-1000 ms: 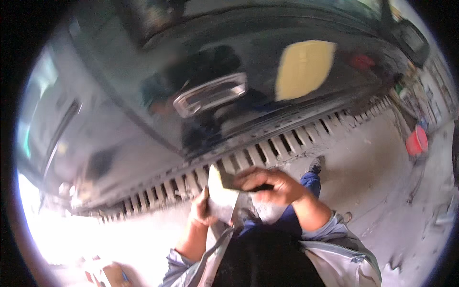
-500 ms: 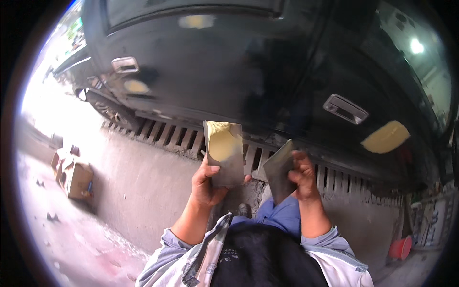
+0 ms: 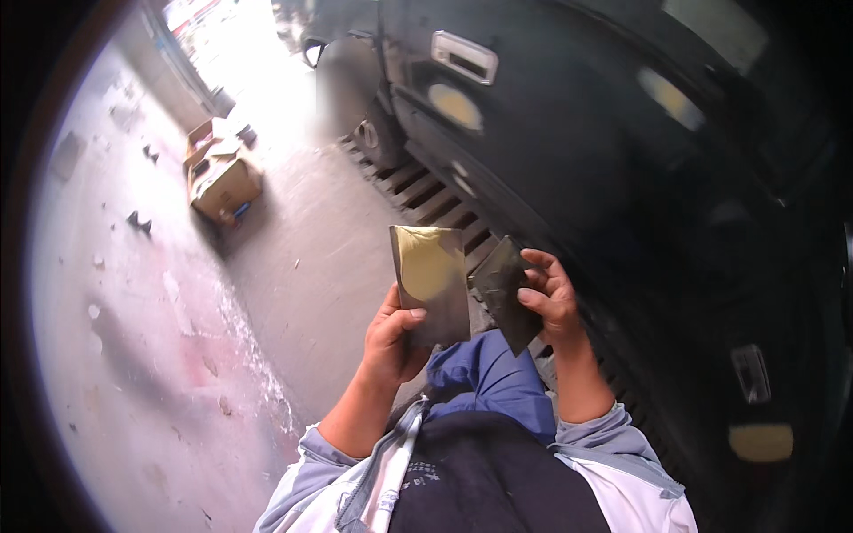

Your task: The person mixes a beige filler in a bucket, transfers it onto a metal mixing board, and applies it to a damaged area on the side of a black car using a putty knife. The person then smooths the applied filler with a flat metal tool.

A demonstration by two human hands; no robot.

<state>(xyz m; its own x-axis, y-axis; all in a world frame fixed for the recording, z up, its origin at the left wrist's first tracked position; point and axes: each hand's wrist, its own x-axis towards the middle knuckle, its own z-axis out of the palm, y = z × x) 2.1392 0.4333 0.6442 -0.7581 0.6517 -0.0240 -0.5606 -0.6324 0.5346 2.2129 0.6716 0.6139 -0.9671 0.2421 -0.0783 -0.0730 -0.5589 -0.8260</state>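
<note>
In my left hand (image 3: 394,338) is a flat grey rectangular plate (image 3: 440,324), with my thumb on top of it. Pale yellow body filler (image 3: 428,266) covers the plate's far part. My right hand (image 3: 553,298) grips a dark, thin putty spreader (image 3: 505,298) by its right edge, fingers bent round it. The spreader is tilted, close beside the plate's right side. Both are held over my legs. To the right stands a dark car (image 3: 569,169) with yellow filler patches (image 3: 456,107) on its side, one below a chrome door handle (image 3: 464,58).
A slatted grate (image 3: 435,204) runs along the floor beside the car. An open cardboard box (image 3: 227,186) with things in it sits at the far left. A stained wall or floor surface (image 3: 169,329) fills the left side. A blurred grey shape (image 3: 346,84) is near the front wheel.
My view has swung to the left, so the car now lies further right and the box nearer the middle. The spreader has come closer to the plate. Both hands keep their hold.
</note>
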